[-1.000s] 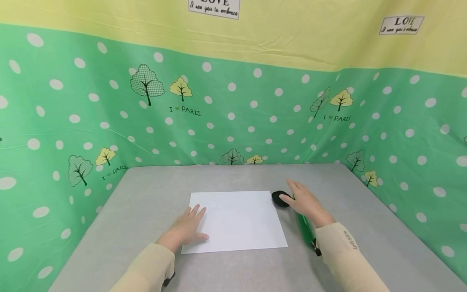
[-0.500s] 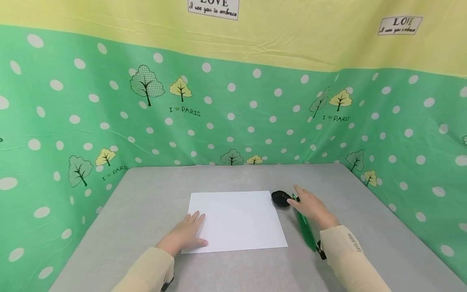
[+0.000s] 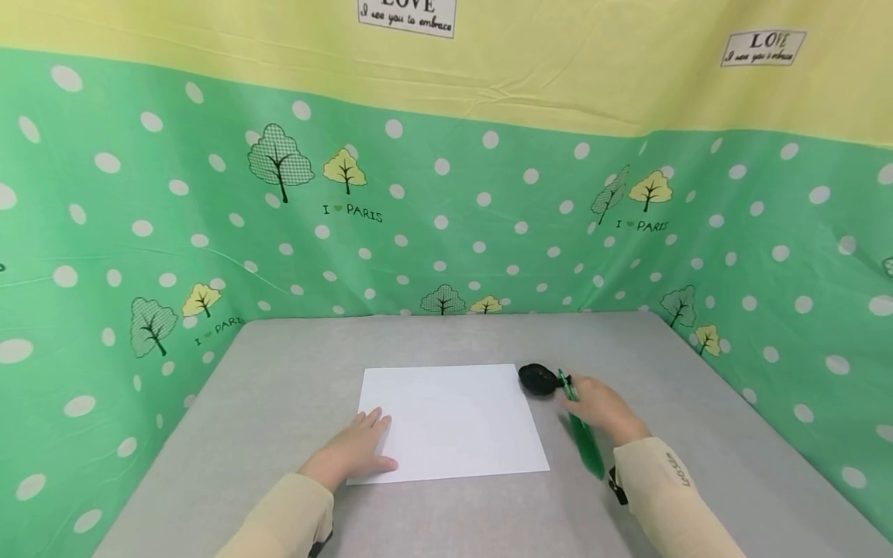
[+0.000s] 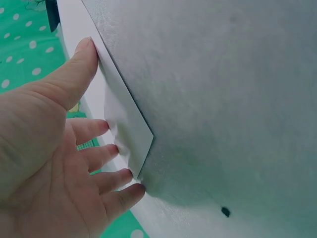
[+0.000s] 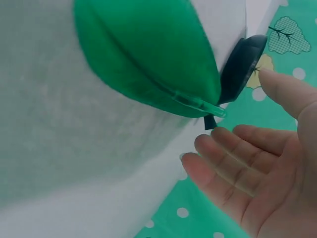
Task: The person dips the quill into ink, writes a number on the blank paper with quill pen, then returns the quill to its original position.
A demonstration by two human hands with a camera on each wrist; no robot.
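A sheet of white paper [image 3: 460, 418] lies flat on the grey table. My left hand [image 3: 352, 449] rests over its left side with spread fingers; the left wrist view shows the fingertips at the paper's [image 4: 130, 131] edge and corner. To the right of the sheet lies a green leaf-shaped pen [image 5: 148, 54] with a clear green tube at one end. My right hand [image 3: 601, 404] is over the far part of this pen, fingers loosely bent and holding nothing. Beside the pen's far end is a black rounded thing [image 3: 537, 380] with a short narrow stem.
Green polka-dot cloth [image 3: 418, 256] with a yellow upper band hangs behind and along the sides of the table [image 3: 293, 372]. A small dark mark [image 4: 226, 212] shows on the table in the left wrist view.
My right hand has drawn back from above the black thing towards me and down to the leaf-shaped pen, uncovering the stem. My left hand has slid slightly back on the paper.
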